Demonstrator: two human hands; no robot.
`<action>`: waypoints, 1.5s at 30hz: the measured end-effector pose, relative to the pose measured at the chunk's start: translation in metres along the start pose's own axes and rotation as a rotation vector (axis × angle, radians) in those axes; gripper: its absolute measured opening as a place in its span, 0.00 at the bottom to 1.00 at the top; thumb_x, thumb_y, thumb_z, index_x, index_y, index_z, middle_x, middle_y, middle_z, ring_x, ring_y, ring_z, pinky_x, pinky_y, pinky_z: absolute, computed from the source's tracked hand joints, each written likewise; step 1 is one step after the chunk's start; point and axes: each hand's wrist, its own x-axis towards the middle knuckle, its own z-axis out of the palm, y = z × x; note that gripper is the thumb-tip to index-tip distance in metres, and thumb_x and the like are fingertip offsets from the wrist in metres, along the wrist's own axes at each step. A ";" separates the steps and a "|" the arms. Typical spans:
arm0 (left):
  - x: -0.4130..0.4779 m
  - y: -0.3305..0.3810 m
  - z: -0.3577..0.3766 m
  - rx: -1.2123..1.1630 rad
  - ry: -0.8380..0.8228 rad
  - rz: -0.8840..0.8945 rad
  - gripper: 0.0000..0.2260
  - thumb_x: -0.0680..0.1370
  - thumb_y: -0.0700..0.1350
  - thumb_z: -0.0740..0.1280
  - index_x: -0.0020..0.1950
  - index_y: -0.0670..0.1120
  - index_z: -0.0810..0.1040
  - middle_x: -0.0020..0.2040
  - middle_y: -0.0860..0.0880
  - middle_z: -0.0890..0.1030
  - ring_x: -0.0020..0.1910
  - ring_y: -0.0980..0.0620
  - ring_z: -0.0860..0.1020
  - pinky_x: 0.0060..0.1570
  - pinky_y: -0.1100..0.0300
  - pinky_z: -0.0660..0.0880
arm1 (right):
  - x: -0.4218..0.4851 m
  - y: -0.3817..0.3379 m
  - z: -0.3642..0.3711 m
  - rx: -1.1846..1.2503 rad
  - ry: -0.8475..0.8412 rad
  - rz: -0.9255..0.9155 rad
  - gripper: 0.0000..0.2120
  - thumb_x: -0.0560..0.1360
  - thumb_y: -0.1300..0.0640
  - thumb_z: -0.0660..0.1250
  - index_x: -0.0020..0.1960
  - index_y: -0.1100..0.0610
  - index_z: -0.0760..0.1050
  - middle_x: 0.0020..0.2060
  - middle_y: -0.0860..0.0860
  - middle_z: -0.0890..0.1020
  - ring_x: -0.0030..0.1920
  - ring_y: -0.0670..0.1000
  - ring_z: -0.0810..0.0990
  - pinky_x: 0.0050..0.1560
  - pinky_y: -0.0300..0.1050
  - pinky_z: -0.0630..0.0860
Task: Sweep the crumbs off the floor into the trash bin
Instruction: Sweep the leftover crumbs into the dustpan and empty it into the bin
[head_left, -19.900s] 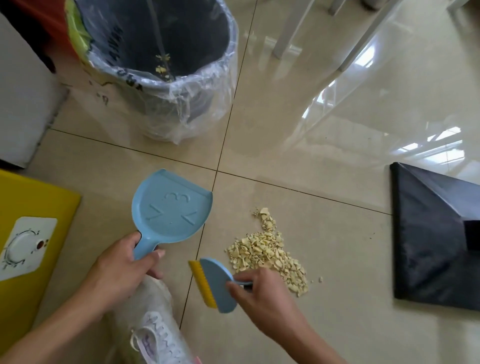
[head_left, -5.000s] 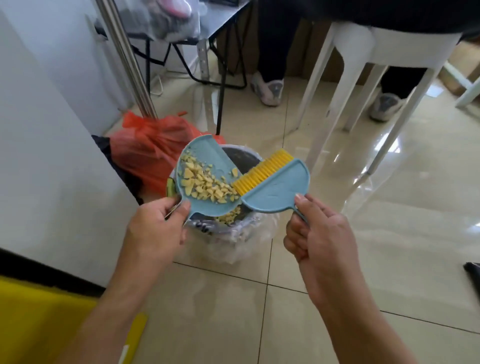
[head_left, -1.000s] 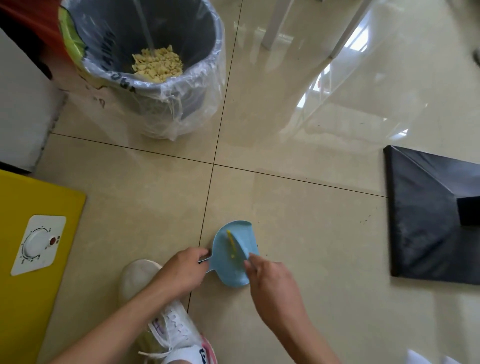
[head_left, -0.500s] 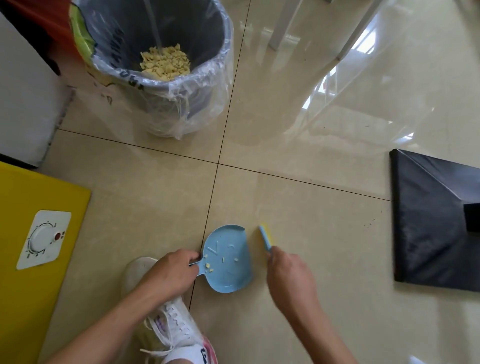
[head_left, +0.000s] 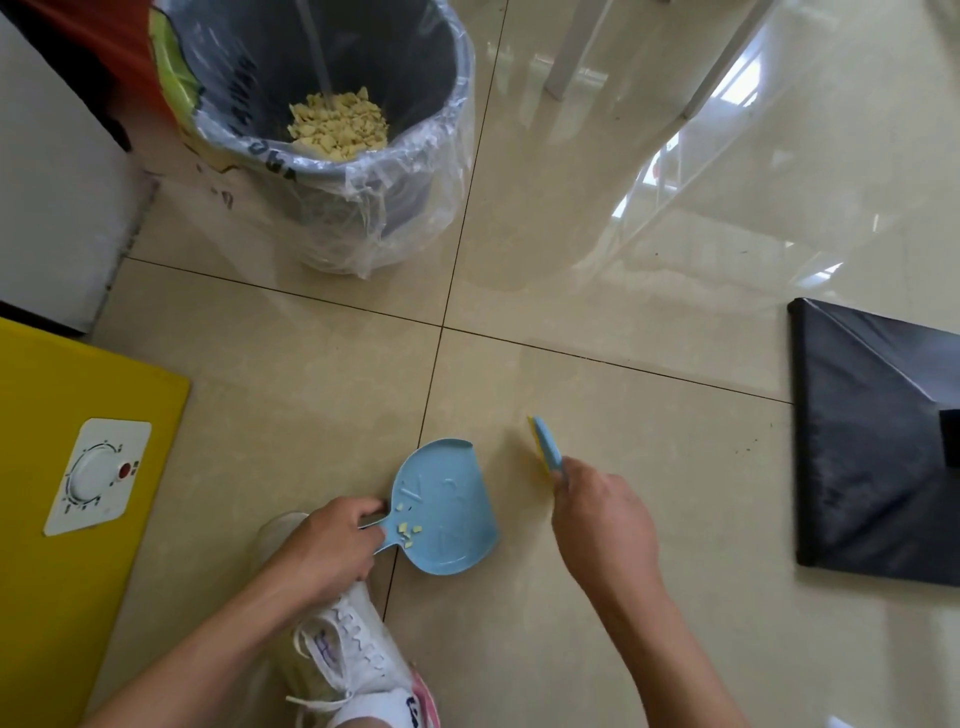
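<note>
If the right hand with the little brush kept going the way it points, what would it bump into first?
Probably only bare floor at first: the right hand aims its brush up and left, just past the dustpan, toward the trash bin. Depth is unclear.

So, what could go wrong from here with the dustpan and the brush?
The few crumbs lie loose in the dustpan; tilting it on the way to the trash bin could spill them.
The brush is apart from the dustpan's mouth, so a fast stroke might scatter bits past it.

Embossed marks on dustpan (head_left: 452, 514), none legible
</note>
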 end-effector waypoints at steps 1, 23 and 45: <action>-0.001 0.000 0.000 -0.009 0.000 -0.002 0.15 0.80 0.44 0.62 0.57 0.60 0.83 0.24 0.51 0.76 0.20 0.57 0.70 0.28 0.61 0.66 | 0.001 -0.004 0.006 -0.031 -0.037 -0.025 0.10 0.82 0.53 0.55 0.51 0.52 0.75 0.38 0.53 0.80 0.41 0.61 0.80 0.36 0.49 0.69; -0.105 0.132 -0.155 -0.758 0.305 0.391 0.18 0.79 0.37 0.67 0.46 0.60 0.88 0.23 0.41 0.70 0.20 0.53 0.63 0.21 0.71 0.57 | 0.045 -0.114 -0.199 1.693 -0.022 -0.241 0.16 0.78 0.60 0.67 0.31 0.55 0.79 0.29 0.50 0.54 0.29 0.50 0.50 0.25 0.41 0.49; -0.046 0.176 -0.204 0.058 1.084 0.504 0.27 0.82 0.42 0.63 0.79 0.60 0.66 0.54 0.45 0.85 0.43 0.44 0.81 0.43 0.51 0.78 | 0.100 -0.185 -0.169 1.553 0.026 -0.272 0.15 0.83 0.54 0.62 0.40 0.53 0.80 0.26 0.50 0.64 0.27 0.48 0.58 0.27 0.43 0.56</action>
